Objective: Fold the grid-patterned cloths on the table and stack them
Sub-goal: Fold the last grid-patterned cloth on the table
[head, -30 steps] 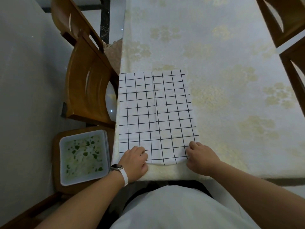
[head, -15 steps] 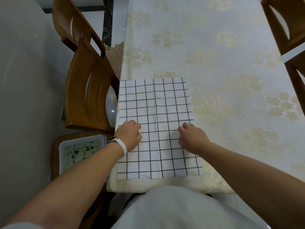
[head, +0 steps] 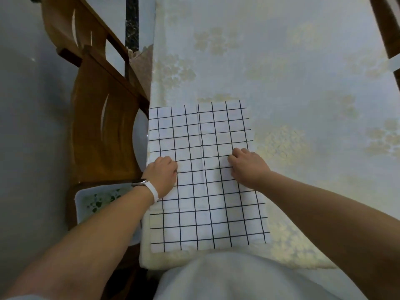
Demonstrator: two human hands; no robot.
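One white cloth with a black grid (head: 203, 131) lies flat on the near left part of the table, its near edge close to the table's front edge. A crease runs down its middle. My left hand (head: 161, 174) rests at the cloth's left edge about halfway along, fingers curled down onto the fabric. My right hand (head: 246, 167) sits at the right edge at the same height, fingers curled likewise. The fingertips are hidden under the knuckles, and both hands seem to pinch the cloth's side edges.
The table wears a pale tablecloth with yellow flowers (head: 303, 83). A wooden chair (head: 101, 131) stands tight against the left side. Beside it a white tray with green bits (head: 91, 204) sits on a stool. Another chair (head: 387, 29) is at the far right.
Both hands left the cloth's near edge and moved forward to its middle, one at each side edge. The cloth stayed flat and full length.
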